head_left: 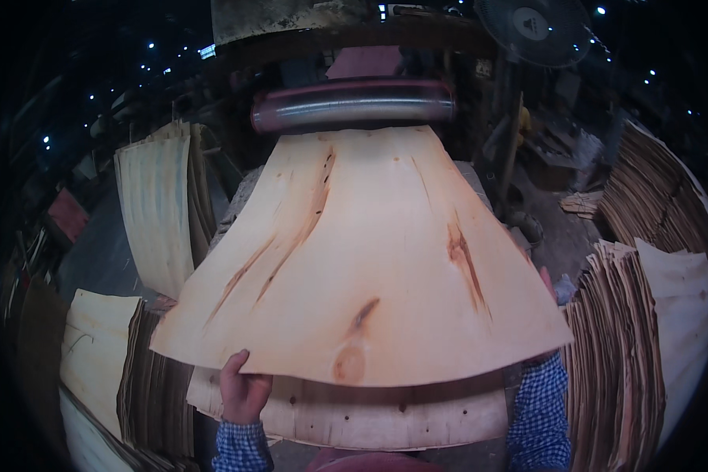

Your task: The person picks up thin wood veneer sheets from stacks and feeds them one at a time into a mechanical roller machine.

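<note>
A large pale wood veneer sheet (385,252) with brown knots and streaks stretches from close to me up to a roller (354,106). My left hand (245,389) is closed on its near edge, left of the middle, thumb on top and fingers beneath. At the right edge, my right hand (545,280) holds the sheet from below; only some fingertips show past the edge, and the sheet hides the rest. Under the near edge lies another veneer sheet (401,413), with small dark knots.
Upright veneer stacks stand at left (156,393) and right (615,354). Farther back are a leaning veneer bundle (161,204) at left and a slanted stack (653,189) at right. A fan (531,27) is at the upper right. Beyond, the room is dark.
</note>
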`<state>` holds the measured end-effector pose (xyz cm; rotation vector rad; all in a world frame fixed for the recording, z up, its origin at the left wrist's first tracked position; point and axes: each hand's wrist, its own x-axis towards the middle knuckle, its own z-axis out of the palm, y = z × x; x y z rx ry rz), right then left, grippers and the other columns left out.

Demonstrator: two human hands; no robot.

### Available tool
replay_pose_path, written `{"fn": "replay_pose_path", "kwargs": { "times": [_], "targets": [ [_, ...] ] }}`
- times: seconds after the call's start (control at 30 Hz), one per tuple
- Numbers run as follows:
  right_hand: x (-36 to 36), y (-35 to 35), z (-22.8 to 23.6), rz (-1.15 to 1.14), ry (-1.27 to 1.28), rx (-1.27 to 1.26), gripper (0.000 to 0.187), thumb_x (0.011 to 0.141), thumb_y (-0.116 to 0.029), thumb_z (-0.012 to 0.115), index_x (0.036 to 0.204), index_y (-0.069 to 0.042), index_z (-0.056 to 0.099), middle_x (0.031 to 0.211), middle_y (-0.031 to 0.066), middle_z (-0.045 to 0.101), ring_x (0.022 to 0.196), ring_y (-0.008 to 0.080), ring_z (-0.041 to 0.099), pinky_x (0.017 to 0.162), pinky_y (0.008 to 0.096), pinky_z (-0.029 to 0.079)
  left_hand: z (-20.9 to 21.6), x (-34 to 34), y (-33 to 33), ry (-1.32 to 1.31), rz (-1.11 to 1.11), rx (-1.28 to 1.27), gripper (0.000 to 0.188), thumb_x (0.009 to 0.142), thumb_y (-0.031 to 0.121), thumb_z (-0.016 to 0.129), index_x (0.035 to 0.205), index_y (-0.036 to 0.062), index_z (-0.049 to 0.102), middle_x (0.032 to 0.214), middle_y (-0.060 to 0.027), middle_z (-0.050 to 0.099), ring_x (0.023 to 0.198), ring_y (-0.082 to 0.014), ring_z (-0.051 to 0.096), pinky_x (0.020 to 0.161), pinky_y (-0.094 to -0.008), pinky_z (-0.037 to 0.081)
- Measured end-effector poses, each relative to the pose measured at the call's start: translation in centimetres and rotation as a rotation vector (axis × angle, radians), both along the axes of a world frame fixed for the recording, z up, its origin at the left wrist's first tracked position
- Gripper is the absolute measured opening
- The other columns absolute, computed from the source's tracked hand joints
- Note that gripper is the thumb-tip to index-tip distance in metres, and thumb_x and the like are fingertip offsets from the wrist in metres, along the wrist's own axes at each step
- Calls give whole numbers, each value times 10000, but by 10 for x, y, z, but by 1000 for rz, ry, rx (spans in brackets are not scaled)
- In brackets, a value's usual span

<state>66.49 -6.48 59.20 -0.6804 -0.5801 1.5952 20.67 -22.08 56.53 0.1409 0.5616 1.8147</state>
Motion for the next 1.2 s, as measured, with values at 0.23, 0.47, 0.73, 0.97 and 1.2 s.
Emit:
{"fn": "replay_pose_path", "kwargs": {
  "times": [0.23, 0.47, 0.73, 0.97, 1.2],
  "targets": [
    [-11, -31, -119, -115, -1231, 170, 282, 947, -147, 517, 1167, 5, 605, 1104, 145, 667, 996, 278, 649, 882, 348, 501, -46, 1, 188, 77, -42, -60, 328, 912, 54, 505, 1237, 11, 495, 1212, -120, 582, 1123, -266, 569, 956, -430, 498],
    [-15, -113, -141, -223, -2007, 404, 391, 805, -84, 613, 1172, 45, 571, 1254, 260, 550, 1216, 392, 487, 1035, 428, 383, -135, -39, 310, 196, -37, -291, 333, 950, 191, 524, 1241, 35, 487, 1197, -125, 584, 1069, -277, 588, 887, -411, 512],
    [7, -107, -106, -221, -1835, 64, 369, 798, -90, 635, 1149, 17, 599, 1082, 206, 644, 969, 352, 627, 872, 408, 488, -171, -3, 159, 372, -344, -458, 414, 960, 345, 529, 1292, 107, 461, 1250, -96, 569, 1118, -246, 560, 928, -413, 464],
    [34, -66, -80, 210, -1219, -83, 341, 859, -152, 616, 1137, 46, 600, 936, 104, 691, 819, 170, 662, 736, 294, 521, -155, -7, -73, 169, -340, -549, 448, 977, 425, 471, 1258, 81, 527, 1227, -142, 607, 1101, -297, 595, 912, -414, 486],
    [-25, -64, 47, 234, -496, -25, 377, 857, -110, 552, 1182, 82, 555, 1001, 149, 670, 823, 194, 661, 775, 288, 528, -171, 26, -196, -40, -703, -426, 769, 892, 655, 448, 1317, 15, 494, 1269, -215, 576, 1113, -328, 605, 888, -421, 512]
  ]
}}
